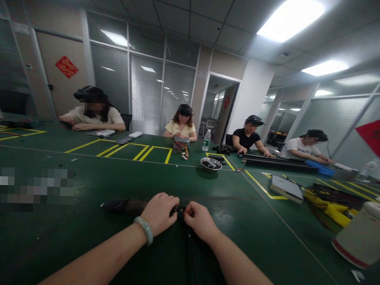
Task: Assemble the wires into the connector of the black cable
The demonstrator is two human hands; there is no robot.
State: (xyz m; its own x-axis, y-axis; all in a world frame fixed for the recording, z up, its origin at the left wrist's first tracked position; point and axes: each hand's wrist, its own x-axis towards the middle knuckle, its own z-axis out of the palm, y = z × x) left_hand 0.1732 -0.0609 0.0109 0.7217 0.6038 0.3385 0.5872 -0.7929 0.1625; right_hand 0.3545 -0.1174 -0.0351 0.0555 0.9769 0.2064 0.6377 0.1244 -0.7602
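A long dark tool-like thing, black at the left with a brownish middle and a small pale tip, lies across the green table. My left hand, with a pale green bangle at the wrist, is closed around its right end. Small dark parts show between my two hands, too small to name. My right hand pinches at these parts from the right, thumb and forefinger together. A black cable runs from below my right hand toward me. What the fingertips hold is mostly hidden.
A metal bowl of dark pieces stands ahead, near a water bottle. To the right are a grey box, a yellow and black bag and a white bucket-like container. Several people work along the far edge.
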